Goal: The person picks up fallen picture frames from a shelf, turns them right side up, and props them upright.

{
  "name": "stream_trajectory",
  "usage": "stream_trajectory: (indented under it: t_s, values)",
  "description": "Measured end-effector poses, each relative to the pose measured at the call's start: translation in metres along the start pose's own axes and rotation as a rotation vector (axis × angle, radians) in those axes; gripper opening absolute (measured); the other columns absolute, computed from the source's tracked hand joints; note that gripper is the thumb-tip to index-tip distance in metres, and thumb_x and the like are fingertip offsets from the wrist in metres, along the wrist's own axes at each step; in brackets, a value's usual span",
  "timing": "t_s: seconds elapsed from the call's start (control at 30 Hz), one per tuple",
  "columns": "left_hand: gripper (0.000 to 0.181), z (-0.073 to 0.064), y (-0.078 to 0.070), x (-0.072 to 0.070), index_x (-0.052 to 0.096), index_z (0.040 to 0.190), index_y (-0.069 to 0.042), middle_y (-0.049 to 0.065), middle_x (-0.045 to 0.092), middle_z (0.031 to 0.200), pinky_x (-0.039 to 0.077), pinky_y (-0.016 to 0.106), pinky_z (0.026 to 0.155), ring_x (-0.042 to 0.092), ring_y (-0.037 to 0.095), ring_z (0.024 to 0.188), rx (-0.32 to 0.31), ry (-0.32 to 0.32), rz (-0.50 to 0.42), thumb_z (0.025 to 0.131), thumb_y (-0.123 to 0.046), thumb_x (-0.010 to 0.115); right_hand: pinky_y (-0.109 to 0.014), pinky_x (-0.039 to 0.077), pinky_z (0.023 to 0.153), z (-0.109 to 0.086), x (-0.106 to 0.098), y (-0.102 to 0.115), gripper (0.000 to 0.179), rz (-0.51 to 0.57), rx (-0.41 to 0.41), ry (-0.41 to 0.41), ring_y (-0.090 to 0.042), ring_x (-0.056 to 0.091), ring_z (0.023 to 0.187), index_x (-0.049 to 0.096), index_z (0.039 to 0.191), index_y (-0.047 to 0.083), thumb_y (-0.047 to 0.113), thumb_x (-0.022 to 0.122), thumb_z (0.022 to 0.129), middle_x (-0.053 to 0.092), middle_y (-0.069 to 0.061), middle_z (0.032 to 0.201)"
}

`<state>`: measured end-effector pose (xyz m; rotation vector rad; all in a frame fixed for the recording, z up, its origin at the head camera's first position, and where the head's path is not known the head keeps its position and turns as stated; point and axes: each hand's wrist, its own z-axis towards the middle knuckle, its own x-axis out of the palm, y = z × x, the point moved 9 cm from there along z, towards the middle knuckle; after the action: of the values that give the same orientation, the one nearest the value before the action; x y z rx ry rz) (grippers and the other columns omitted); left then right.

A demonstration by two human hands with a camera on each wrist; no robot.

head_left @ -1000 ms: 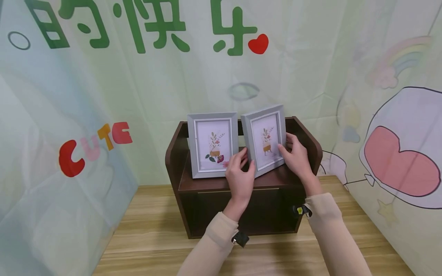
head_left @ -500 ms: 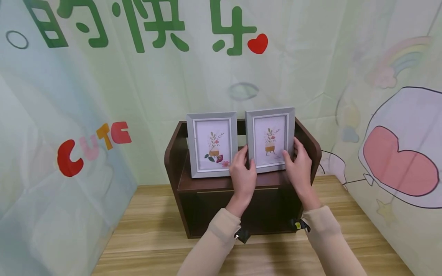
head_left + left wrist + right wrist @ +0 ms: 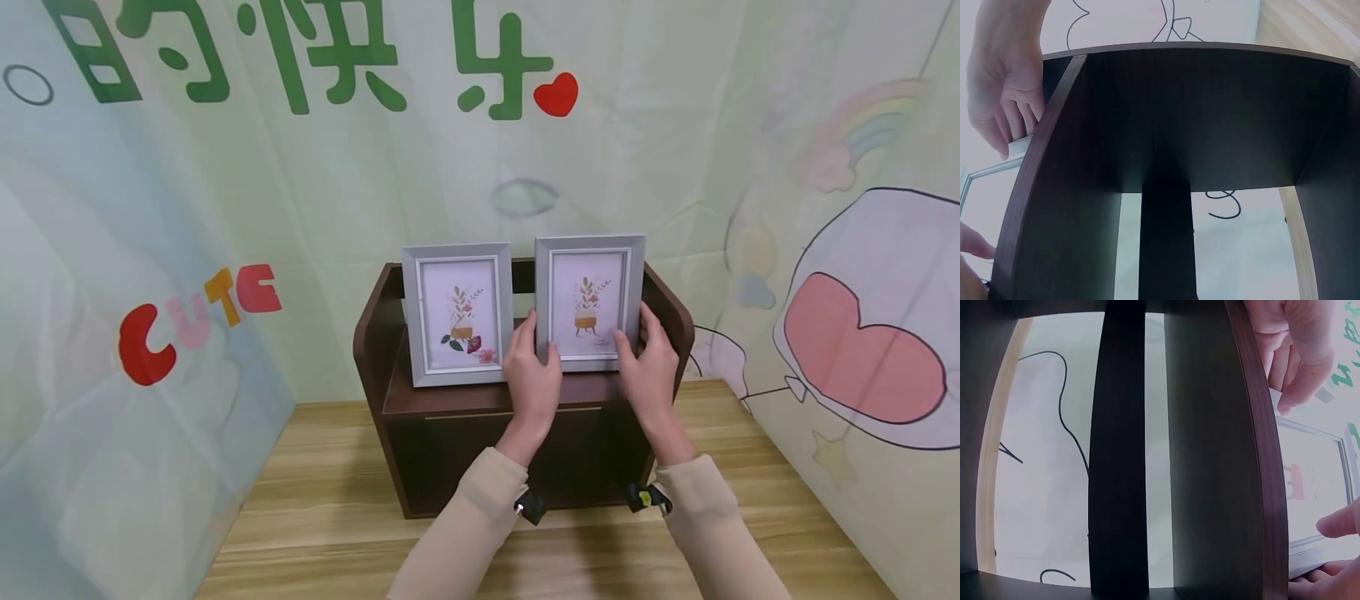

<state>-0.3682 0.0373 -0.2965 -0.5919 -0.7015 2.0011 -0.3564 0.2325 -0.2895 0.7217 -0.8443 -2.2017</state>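
In the head view two grey picture frames stand side by side on the top board of a dark brown shelf unit (image 3: 442,403). Both hands hold the right-hand picture frame (image 3: 590,243) by its lower sides. My left hand (image 3: 534,379) has its thumb on the front of the left border and its fingers at that edge. On the other side, my right hand (image 3: 651,371) grips the right border the same way. The frame faces me almost squarely, upright. The left-hand picture frame (image 3: 457,252), with a rose and a pink flower at its lower corner, stands just beside my left hand.
Raised side panels (image 3: 670,308) bound the shelf unit, and its lower compartment (image 3: 465,458) opens to the front. It stands on a wood-grain tabletop (image 3: 322,500). Printed cloth backdrops (image 3: 360,183) surround the table. Both wrist views look mostly into the unit's dark lower compartment.
The right-hand frame, turned and tilted a second ago, has swung to face forward and straightened. Both hands have moved with it, the right one slightly rightward. The left-hand frame stays in place.
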Motion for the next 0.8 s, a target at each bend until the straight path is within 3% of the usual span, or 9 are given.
stream_trajectory:
  t_s: [0.6, 0.8]
  values:
    - [0.049, -0.002, 0.003, -0.001, 0.053, 0.131, 0.002, 0.017, 0.058, 0.127, 0.048, 0.034, 0.098, 0.055, 0.026, 0.12, -0.024, 0.014, -0.005, 0.084, -0.001, 0.068, -0.05, 0.049, 0.093, 0.001, 0.004, -0.001, 0.054, -0.005, 0.011, 0.036, -0.036, 0.057, 0.115, 0.042, 0.14, -0.001, 0.009, 0.062, 0.09, 0.054, -0.025, 0.129]
    - [0.049, -0.01, -0.004, -0.015, 0.055, 0.13, 0.001, 0.015, 0.059, 0.127, 0.049, 0.038, 0.096, 0.056, 0.026, 0.119, 0.025, 0.009, -0.023, 0.084, -0.009, 0.07, -0.047, 0.046, 0.099, -0.007, -0.006, 0.005, 0.056, -0.001, -0.046, 0.045, -0.034, 0.051, 0.125, 0.043, 0.138, -0.003, 0.008, 0.065, 0.088, 0.051, -0.024, 0.136]
